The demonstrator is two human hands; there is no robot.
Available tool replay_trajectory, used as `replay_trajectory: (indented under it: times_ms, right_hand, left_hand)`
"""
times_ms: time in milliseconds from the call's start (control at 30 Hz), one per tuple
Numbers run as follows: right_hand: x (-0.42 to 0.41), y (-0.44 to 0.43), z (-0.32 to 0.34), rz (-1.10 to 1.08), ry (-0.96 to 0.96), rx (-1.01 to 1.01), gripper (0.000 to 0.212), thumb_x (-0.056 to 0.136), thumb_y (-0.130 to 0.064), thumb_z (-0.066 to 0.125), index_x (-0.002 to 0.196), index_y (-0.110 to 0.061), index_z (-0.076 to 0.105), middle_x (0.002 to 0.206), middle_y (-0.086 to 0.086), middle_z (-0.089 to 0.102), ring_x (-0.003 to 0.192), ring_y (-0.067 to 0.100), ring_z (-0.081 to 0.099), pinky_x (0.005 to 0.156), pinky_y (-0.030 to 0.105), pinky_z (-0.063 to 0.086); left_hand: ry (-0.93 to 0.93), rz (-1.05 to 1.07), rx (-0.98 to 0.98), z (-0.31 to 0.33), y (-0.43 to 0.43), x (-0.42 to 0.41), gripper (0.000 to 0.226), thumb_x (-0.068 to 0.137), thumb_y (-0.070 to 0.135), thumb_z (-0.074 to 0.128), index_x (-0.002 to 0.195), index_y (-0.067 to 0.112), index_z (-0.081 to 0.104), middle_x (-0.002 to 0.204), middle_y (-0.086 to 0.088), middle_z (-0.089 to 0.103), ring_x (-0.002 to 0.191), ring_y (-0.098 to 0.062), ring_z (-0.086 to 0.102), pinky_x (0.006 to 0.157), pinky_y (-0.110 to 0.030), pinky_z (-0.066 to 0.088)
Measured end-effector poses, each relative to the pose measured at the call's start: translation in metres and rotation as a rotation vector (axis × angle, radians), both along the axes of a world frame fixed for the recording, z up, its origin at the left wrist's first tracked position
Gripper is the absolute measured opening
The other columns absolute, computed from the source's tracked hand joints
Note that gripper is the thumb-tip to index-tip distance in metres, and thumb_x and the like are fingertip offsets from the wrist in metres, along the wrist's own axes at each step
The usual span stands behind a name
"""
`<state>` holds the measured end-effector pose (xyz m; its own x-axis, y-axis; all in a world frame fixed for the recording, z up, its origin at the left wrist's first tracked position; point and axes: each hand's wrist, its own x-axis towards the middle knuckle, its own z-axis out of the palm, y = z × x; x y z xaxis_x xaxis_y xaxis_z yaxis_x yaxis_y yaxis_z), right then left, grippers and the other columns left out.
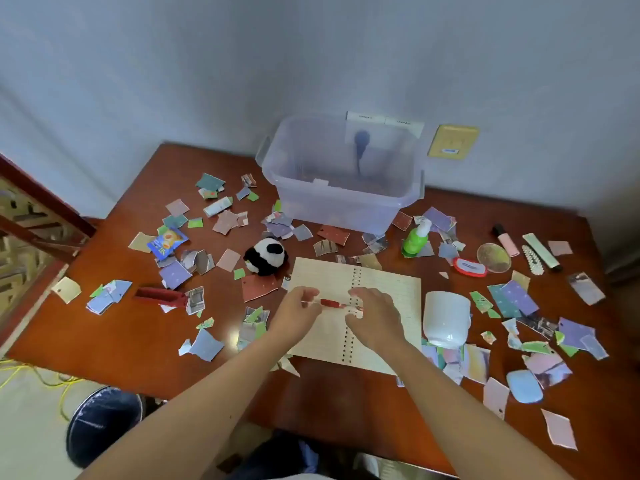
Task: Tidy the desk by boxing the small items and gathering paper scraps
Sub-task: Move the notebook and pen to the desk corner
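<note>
Over the notebook (384, 289), left hand (298, 311) and right hand (375, 318) are gripping a red item (329, 302) between them, fingers pinching either end; scraps (175, 273) are lying across the bench (138, 341); box (329, 206) is standing behind, by the wall.

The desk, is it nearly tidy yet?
Barely started. The clear box shows only one dark blue shape. Right now the left hand and right hand pinch a small red item over the notebook. Left: the panda, green bottle, mug and paper scraps all over the desk.
</note>
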<state>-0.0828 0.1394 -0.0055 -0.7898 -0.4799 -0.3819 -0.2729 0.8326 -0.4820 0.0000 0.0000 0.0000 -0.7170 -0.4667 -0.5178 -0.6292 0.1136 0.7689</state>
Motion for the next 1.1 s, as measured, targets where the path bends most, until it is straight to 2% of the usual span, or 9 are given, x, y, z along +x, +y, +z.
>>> replay_trajectory:
  times_ms: [200,433,667,767,833,900,967,1033,1100]
  right_hand:
    - [-0.001,-0.024,-0.017,0.043,0.034,0.133,0.049,0.088,-0.028,0.062,0.135,-0.03,0.049,0.137,-0.002,0.049,0.126,0.019,0.042,0.102,0.036,0.041]
    - [0.002,-0.037,-0.034,0.042,0.156,0.221,0.044,0.088,-0.028,0.062,0.13,-0.031,0.05,0.129,-0.004,0.05,0.119,0.017,0.044,0.096,0.033,0.043]
    - [-0.003,-0.041,-0.039,-0.026,0.193,0.227,0.016,0.093,-0.029,0.059,0.108,-0.028,0.056,0.11,-0.006,0.058,0.101,0.014,0.049,0.085,0.031,0.05]
    - [-0.004,-0.04,-0.04,-0.042,0.168,0.24,0.014,0.097,-0.028,0.053,0.109,-0.022,0.058,0.109,-0.003,0.058,0.101,0.016,0.049,0.084,0.033,0.051]
    - [-0.004,-0.04,-0.039,-0.076,0.142,0.221,0.013,0.098,-0.023,0.049,0.108,-0.02,0.058,0.11,-0.001,0.058,0.101,0.017,0.049,0.085,0.034,0.051]
    - [-0.004,-0.04,-0.038,-0.131,0.105,0.18,0.013,0.098,-0.017,0.048,0.107,-0.018,0.057,0.112,0.001,0.06,0.099,0.018,0.051,0.084,0.034,0.052]
    - [-0.006,-0.038,-0.034,-0.161,0.068,0.147,0.012,0.099,-0.017,0.048,0.109,-0.017,0.056,0.118,0.003,0.061,0.1,0.021,0.057,0.081,0.032,0.054]
    - [-0.008,-0.037,-0.031,-0.159,0.037,0.131,0.013,0.1,-0.02,0.047,0.11,-0.016,0.054,0.124,0.005,0.06,0.101,0.023,0.061,0.08,0.031,0.056]
    - [-0.009,-0.034,-0.028,-0.163,0.005,0.121,0.011,0.101,-0.022,0.044,0.108,-0.017,0.05,0.124,0.007,0.061,0.093,0.022,0.062,0.078,0.034,0.057]
  left_hand:
    - [-0.143,-0.017,-0.083,-0.017,-0.026,-0.005,0.035,0.091,0.021,0.059,0.126,0.021,0.057,0.142,-0.003,0.039,0.135,-0.021,0.037,0.113,-0.039,0.031]
    - [-0.241,-0.098,-0.071,-0.029,-0.04,-0.008,0.049,0.09,0.025,0.059,0.137,0.019,0.045,0.149,-0.005,0.031,0.138,-0.023,0.032,0.111,-0.038,0.031]
    - [-0.227,-0.063,0.014,-0.031,-0.051,-0.015,0.053,0.087,0.031,0.058,0.137,0.017,0.047,0.141,-0.006,0.037,0.122,-0.027,0.048,0.102,-0.037,0.043]
    - [-0.23,0.017,0.07,-0.049,-0.055,-0.017,0.043,0.077,0.034,0.053,0.115,0.017,0.063,0.123,-0.016,0.056,0.103,-0.03,0.06,0.092,-0.044,0.052]
    - [-0.232,0.083,0.127,-0.044,-0.056,-0.019,0.03,0.082,0.026,0.052,0.103,0.007,0.062,0.106,-0.015,0.06,0.085,-0.026,0.062,0.073,-0.032,0.052]
    - [-0.196,0.123,0.182,-0.034,-0.056,-0.021,0.01,0.092,0.01,0.047,0.086,0.005,0.054,0.079,-0.005,0.055,0.063,-0.015,0.049,0.053,-0.023,0.037]
    - [-0.195,0.135,0.225,-0.033,-0.057,-0.023,0.011,0.096,0.005,0.044,0.09,0.007,0.053,0.072,-0.001,0.049,0.058,-0.011,0.042,0.047,-0.019,0.032]
    - [-0.207,0.146,0.254,-0.032,-0.059,-0.026,0.018,0.096,0.009,0.047,0.11,0.001,0.056,0.076,-0.001,0.048,0.059,-0.01,0.041,0.047,-0.021,0.031]
    - [-0.251,0.148,0.269,-0.035,-0.063,-0.029,0.012,0.096,0.013,0.049,0.099,0.003,0.056,0.075,-0.002,0.045,0.059,-0.011,0.039,0.05,-0.024,0.029]
